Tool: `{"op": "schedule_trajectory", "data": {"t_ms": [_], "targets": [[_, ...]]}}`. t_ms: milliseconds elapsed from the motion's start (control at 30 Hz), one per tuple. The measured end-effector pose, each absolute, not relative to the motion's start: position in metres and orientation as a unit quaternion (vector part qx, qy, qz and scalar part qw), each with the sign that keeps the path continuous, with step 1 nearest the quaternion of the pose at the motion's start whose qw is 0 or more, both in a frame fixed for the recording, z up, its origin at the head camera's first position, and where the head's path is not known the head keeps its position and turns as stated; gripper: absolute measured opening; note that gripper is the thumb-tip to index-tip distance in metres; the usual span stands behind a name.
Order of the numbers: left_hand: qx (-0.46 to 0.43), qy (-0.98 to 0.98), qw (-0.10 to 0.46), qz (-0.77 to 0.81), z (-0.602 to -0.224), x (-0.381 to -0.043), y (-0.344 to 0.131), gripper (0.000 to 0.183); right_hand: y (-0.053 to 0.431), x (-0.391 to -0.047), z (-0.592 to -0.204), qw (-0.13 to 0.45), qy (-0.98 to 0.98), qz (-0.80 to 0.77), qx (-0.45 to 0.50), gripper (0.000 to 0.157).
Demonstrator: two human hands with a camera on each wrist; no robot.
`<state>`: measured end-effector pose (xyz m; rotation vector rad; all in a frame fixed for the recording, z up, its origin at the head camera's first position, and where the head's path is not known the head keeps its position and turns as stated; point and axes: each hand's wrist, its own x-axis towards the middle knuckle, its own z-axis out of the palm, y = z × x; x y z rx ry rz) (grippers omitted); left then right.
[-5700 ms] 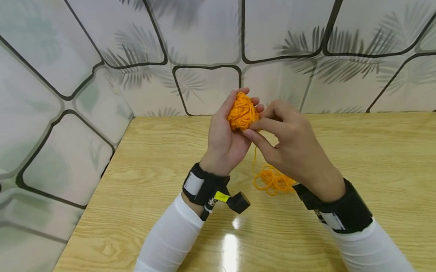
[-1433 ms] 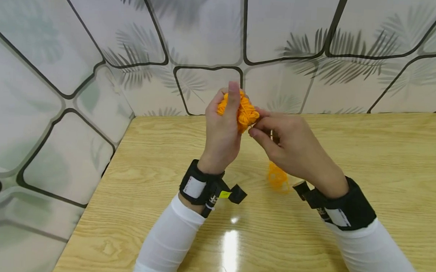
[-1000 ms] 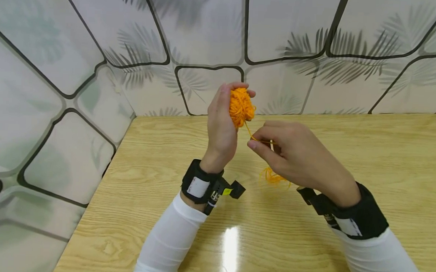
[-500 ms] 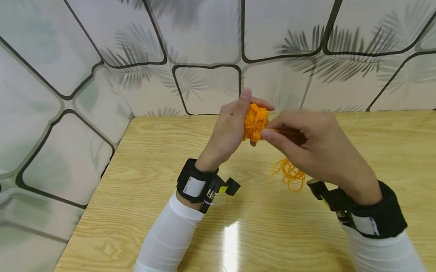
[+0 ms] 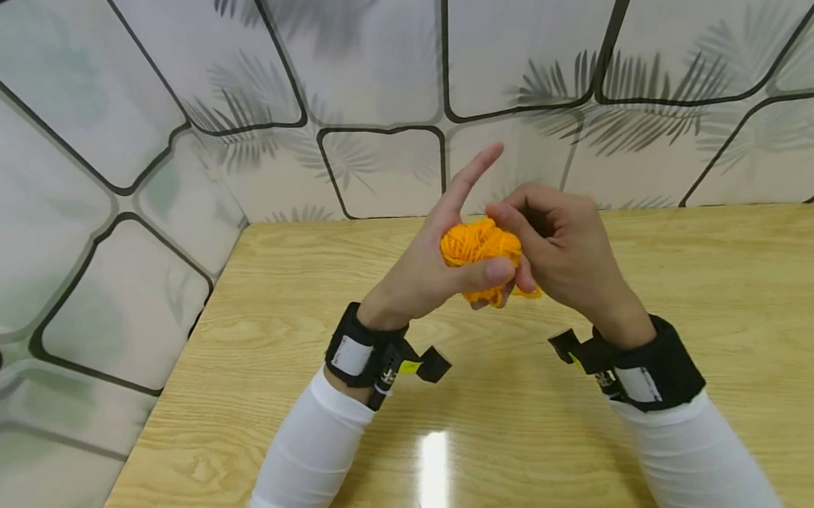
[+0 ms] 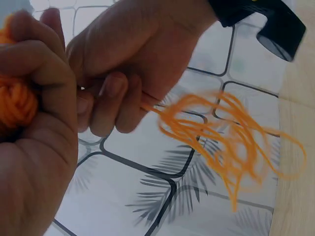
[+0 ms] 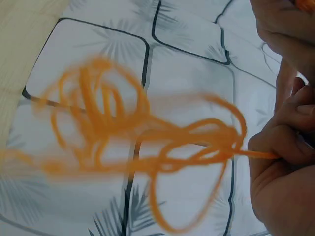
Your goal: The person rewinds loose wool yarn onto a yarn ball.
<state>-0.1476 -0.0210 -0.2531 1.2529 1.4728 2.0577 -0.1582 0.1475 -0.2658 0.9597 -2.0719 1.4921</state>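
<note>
A ball of orange yarn [image 5: 477,242] is held in my left hand [image 5: 416,273], the thumb laid across its near side and the index finger pointing up and away. Close against the ball's right side, my right hand [image 5: 574,250] pinches the yarn strand between thumb and curled fingers. From that hand a loose tangle of yarn [image 7: 224,147] hangs in blurred loops in the right wrist view. The left wrist view shows the same tangle [image 6: 189,132] below the right hand's curled fingers; in the head view it is mostly hidden behind the hands.
Both hands are above the far part of a light wooden table [image 5: 294,340]. Behind it and to the left stands a pale wall covering [image 5: 389,48] with dark lines and leaf prints. Each wrist wears a black strap with a small camera, like the left one [image 5: 432,365].
The ball has turned in my left hand, whose index finger now stretches upward and thumb lies lower. My right hand has moved up and left to the ball's far right side, strand still pinched.
</note>
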Motion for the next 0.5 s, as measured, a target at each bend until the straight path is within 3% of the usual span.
{"op": "schedule_trajectory", "data": {"t_ms": [133,333,500], "targets": [[0.429,0.545,0.137,0.707,-0.249,-0.145,-0.024,0.072,0.151,-0.161,-0.267,0.225,-0.785,0.487,0.310,0.013],[0.312,0.625,0.075,0.712,-0.251,-0.149,-0.026,0.028,0.154,-0.165,-0.270,0.223,-0.812,0.451,0.294,0.015],[0.263,0.589,0.030,0.763,-0.257,-0.156,-0.025,0.023,0.147,-0.163,-0.275,0.192,-0.833,0.403,0.326,0.014]]}}
